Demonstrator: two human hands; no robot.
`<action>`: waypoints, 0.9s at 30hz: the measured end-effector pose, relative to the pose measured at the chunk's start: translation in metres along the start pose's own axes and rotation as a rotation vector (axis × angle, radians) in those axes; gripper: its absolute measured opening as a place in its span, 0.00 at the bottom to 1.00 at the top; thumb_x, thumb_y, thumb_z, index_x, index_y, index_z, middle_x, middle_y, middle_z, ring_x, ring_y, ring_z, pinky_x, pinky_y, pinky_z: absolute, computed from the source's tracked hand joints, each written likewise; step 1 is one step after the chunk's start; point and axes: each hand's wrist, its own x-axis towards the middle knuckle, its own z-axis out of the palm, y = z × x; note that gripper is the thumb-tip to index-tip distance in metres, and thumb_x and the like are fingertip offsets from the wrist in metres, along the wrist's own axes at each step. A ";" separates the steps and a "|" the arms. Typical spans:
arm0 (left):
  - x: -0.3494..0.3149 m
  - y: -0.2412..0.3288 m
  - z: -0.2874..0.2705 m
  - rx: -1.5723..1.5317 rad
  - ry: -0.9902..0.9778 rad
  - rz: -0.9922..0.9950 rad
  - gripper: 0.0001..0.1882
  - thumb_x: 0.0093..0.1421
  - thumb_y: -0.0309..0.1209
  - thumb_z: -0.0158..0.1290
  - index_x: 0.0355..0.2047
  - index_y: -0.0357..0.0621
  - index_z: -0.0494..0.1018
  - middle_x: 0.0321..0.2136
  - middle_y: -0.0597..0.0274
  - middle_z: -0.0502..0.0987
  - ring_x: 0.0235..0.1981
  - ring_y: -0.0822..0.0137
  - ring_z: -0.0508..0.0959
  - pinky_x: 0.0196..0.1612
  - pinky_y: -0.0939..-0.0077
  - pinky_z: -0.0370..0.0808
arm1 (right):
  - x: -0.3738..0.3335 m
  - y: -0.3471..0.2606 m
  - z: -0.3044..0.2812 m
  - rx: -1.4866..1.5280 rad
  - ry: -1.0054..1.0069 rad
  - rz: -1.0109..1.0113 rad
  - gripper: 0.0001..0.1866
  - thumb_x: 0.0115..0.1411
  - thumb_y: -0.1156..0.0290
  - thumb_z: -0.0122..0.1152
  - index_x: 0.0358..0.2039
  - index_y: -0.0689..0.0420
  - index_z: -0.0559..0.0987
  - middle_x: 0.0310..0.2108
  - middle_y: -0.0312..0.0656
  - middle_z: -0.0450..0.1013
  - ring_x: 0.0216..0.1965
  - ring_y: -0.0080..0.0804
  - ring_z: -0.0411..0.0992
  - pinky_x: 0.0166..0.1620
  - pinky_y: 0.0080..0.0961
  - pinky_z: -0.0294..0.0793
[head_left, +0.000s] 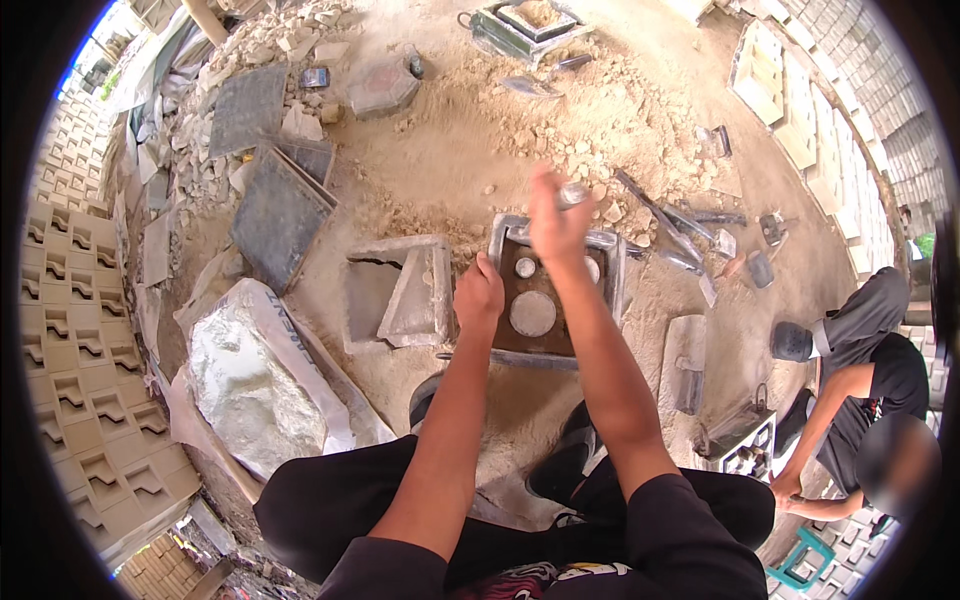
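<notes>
In front of me on the ground lies a square dark mold frame (612, 290) with brown material inside. Round pale discs show in it, the biggest a large disc (533, 314) near the middle. My left hand (479, 293) is closed at the frame's left wall, thumb upward. Raised over the far side of the frame, my right hand (558, 222) is blurred by motion. Its fingers are closed around a small round grey piece (573, 194), whose lower part the hand hides. Left of the frame sits a pale square mold (362, 310) with a slab tilted inside.
An open sack (250, 375) of white powder stands at left, with dark plates (280, 215) beyond it. Sandy rubble (500, 130) spreads ahead. Bars and hand tools (680, 235) lie to the right. A co-worker (850, 400) crouches at right by another mold (748, 445).
</notes>
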 end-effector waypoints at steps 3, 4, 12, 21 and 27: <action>0.002 -0.003 0.004 0.044 -0.023 -0.023 0.30 0.66 0.48 0.29 0.41 0.40 0.77 0.38 0.40 0.77 0.41 0.39 0.75 0.47 0.46 0.70 | 0.016 0.002 -0.002 -0.141 -0.107 0.215 0.22 0.61 0.63 0.57 0.11 0.55 0.68 0.10 0.28 0.60 0.13 0.17 0.56 0.18 0.26 0.51; -0.006 -0.013 0.005 0.041 -0.035 -0.044 0.31 0.66 0.49 0.29 0.41 0.39 0.77 0.38 0.39 0.77 0.42 0.38 0.75 0.48 0.46 0.69 | 0.011 -0.001 -0.005 -0.085 -0.096 0.252 0.22 0.61 0.63 0.56 0.11 0.55 0.68 0.10 0.28 0.60 0.13 0.17 0.56 0.18 0.26 0.51; 0.003 -0.002 0.005 0.018 0.013 -0.007 0.32 0.66 0.49 0.29 0.39 0.38 0.78 0.38 0.40 0.77 0.42 0.38 0.75 0.47 0.47 0.70 | -0.003 0.014 -0.041 -0.078 -0.143 0.005 0.22 0.61 0.65 0.56 0.11 0.55 0.65 0.10 0.26 0.58 0.13 0.15 0.53 0.18 0.23 0.48; -0.001 0.002 0.004 0.029 -0.026 -0.044 0.32 0.66 0.50 0.28 0.40 0.40 0.78 0.39 0.39 0.77 0.43 0.39 0.75 0.49 0.48 0.70 | -0.016 0.007 -0.078 0.023 -0.120 0.094 0.24 0.65 0.68 0.50 0.10 0.53 0.61 0.10 0.28 0.55 0.13 0.15 0.52 0.18 0.19 0.49; 0.006 -0.009 -0.003 0.020 -0.010 -0.046 0.32 0.66 0.51 0.28 0.41 0.40 0.78 0.39 0.40 0.77 0.44 0.38 0.75 0.49 0.48 0.69 | 0.006 -0.038 -0.065 0.099 -0.049 0.137 0.24 0.62 0.63 0.56 0.11 0.54 0.64 0.10 0.26 0.58 0.13 0.14 0.54 0.17 0.20 0.49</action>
